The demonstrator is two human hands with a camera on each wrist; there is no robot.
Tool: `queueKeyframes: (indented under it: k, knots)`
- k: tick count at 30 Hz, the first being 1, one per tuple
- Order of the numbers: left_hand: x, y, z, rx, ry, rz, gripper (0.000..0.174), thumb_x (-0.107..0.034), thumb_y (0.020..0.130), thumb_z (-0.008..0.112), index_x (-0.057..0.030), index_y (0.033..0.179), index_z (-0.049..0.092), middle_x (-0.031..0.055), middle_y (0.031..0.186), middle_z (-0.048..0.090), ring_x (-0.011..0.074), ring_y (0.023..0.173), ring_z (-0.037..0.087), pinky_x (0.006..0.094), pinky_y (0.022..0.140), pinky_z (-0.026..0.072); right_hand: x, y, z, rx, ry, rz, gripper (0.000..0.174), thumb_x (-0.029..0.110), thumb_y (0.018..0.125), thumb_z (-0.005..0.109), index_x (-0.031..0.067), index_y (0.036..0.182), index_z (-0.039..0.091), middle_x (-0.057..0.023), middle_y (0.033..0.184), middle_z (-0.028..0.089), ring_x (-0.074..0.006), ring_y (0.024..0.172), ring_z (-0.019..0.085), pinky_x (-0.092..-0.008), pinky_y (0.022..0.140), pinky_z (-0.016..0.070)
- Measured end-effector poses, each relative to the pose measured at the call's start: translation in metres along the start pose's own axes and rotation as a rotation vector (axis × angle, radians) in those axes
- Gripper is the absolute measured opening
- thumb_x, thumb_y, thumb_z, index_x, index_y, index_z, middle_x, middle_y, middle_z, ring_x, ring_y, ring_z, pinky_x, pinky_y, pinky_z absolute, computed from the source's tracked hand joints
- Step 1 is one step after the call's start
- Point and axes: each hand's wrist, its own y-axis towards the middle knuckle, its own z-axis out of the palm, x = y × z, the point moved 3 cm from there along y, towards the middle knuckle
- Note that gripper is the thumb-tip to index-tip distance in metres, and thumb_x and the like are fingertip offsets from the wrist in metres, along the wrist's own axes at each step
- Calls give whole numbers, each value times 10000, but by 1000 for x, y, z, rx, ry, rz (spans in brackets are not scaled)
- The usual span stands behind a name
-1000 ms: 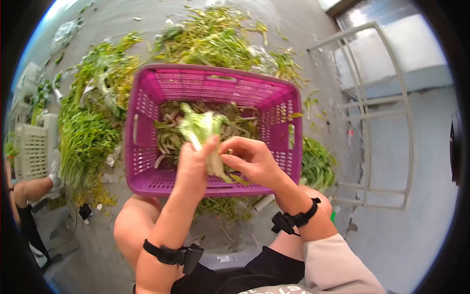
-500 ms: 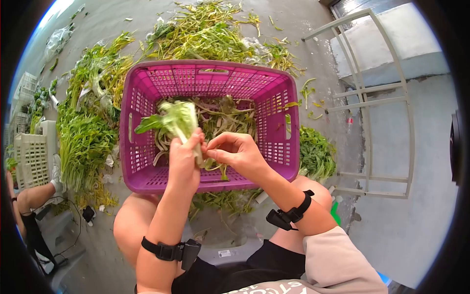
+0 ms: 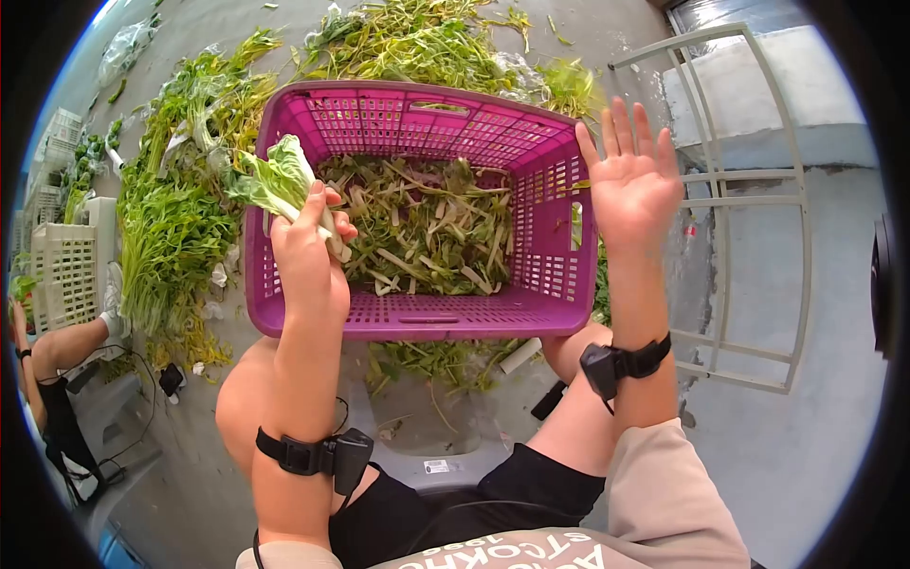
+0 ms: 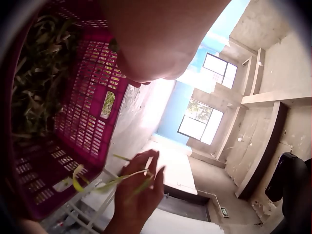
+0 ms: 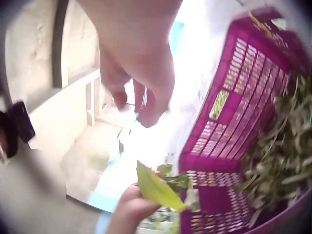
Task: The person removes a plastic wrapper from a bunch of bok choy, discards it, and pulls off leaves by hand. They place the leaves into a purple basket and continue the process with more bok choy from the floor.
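In the head view my left hand [image 3: 313,251] grips a leafy green vegetable [image 3: 286,171] by its pale stalks, leaves pointing up and left over the crate's left rim. My right hand [image 3: 633,194] is raised at the crate's right rim, palm showing and fingers spread, holding nothing. A blurred yellow-green leaf [image 3: 572,87] shows just beyond its fingertips. The purple crate [image 3: 436,327] stands before my knees with a layer of cut stalks and leaves [image 3: 417,228] inside. In the right wrist view a yellow leaf [image 5: 158,187] overlaps my left hand [image 5: 131,207].
Heaps of greens [image 3: 175,237] lie on the floor left of the crate, with more yellowing leaves [image 3: 408,47] behind it. A metal frame [image 3: 720,199] stands at the right by the wall. At far left are a cream crate [image 3: 64,275] and another person's leg [image 3: 71,341].
My right hand has left the vegetable and swung up to the right, its fingers now spread. My left hand has carried the vegetable up and left.
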Motion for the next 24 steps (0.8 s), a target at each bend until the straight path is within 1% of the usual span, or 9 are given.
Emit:
queueKeyframes:
  k: [2, 3, 4, 9, 12, 14, 15, 17, 24]
  knots:
    - [-1, 2, 4, 15, -12, 5, 91, -120, 1000, 566, -38, 1018, 532, 49, 858, 588, 133, 617, 538, 289, 588, 471, 8, -1, -7, -304, -232, -111, 412, 282, 1000, 535, 50, 1338, 509, -175, 1443, 470, -285, 1434, 334, -554, 1160, 301]
    - [0, 1, 3, 9, -6, -4, 89, -120, 1000, 565, -37, 1014, 535, 48, 855, 589, 132, 621, 537, 290, 593, 470, 2, -4, -17, -260, -301, -57, 362, 267, 1004, 528, 48, 1291, 556, -165, 1357, 556, -289, 1352, 458, -512, 1108, 391]
    - [1, 0, 0, -1, 5, -16, 88, -120, 1001, 564, -37, 1010, 538, 47, 852, 589, 132, 624, 537, 292, 599, 470, -6, -5, -27, -261, -303, -49, 362, 267, 1004, 528, 48, 1291, 556, -165, 1357, 556, -289, 1352, 458, -512, 1108, 391]
    - [0, 1, 0, 36, 128, 11, 155, -142, 1003, 586, -36, 1112, 556, 71, 954, 658, 106, 684, 543, 267, 627, 473, -85, -13, -71, -83, -877, 683, 262, 232, 968, 578, 53, 1140, 663, -92, 1075, 704, -224, 998, 675, -390, 887, 545]
    - [-2, 3, 3, 44, 124, -8, 187, -161, 1002, 600, -37, 1134, 556, 76, 974, 669, 105, 690, 547, 258, 628, 474, -141, -9, -109, 300, -1478, 974, 292, 268, 918, 623, 41, 1081, 706, -110, 1018, 725, -221, 967, 690, -384, 825, 552]
    - [-3, 6, -2, 36, 99, -24, 209, -171, 998, 609, -40, 1151, 553, 82, 1000, 668, 102, 723, 554, 247, 639, 474, -181, -4, -152, 836, -1888, 850, 316, 255, 887, 626, 24, 1084, 712, -145, 1033, 727, -282, 922, 705, -413, 789, 557]
    - [-5, 6, -3, 15, 54, -22, 215, -168, 999, 607, -42, 1164, 548, 80, 1001, 663, 102, 742, 556, 244, 646, 474, -194, 0, -155, 846, -1884, 853, 316, 255, 887, 626, 24, 1084, 712, -145, 1033, 727, -282, 922, 705, -413, 789, 557]
    - [-10, 8, -6, -18, 14, -13, 222, -165, 1000, 604, -44, 1176, 544, 77, 1003, 657, 102, 761, 558, 242, 652, 474, -225, 4, -162, 1230, -2134, 955, 308, 201, 880, 598, 27, 1108, 708, -169, 1069, 717, -338, 954, 694, -442, 803, 555]
    - [-27, 10, -24, -178, -19, 5, 250, -157, 1003, 589, -40, 1209, 510, 56, 982, 610, 121, 786, 527, 273, 694, 454, -336, 27, -210, 1274, -2234, 1099, 294, 136, 901, 540, 20, 1120, 698, -188, 1156, 686, -365, 1012, 672, -482, 796, 543]
